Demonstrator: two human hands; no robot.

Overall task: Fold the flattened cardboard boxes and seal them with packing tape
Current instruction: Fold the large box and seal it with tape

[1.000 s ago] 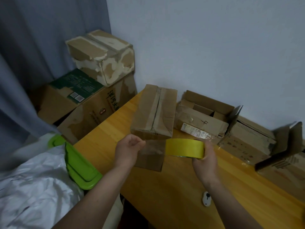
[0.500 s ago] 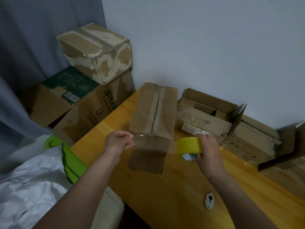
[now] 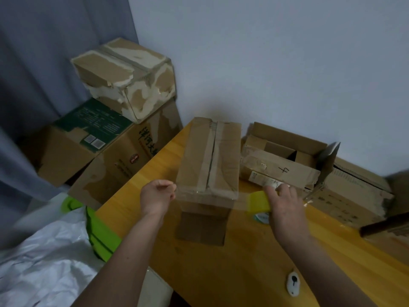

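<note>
I'm pinching the tape end in my left hand [image 3: 157, 197], gripping the tape roll [image 3: 259, 201] in my right hand [image 3: 285, 207], strip stretching over the box [image 3: 209, 160] between them, risking sagging and sticking crooked.

A plain pale wall [image 3: 287, 63] fills the back of the room, lit dimly and evenly. At the left hangs a grey-blue curtain [image 3: 44, 63] in long folds, reaching down into the left corner. A wooden table [image 3: 221, 273] with a warm yellow grain runs along the wall, its left edge slanting toward the near side. Beside that left edge lies crumpled white sheeting [image 3: 44, 262].
</note>
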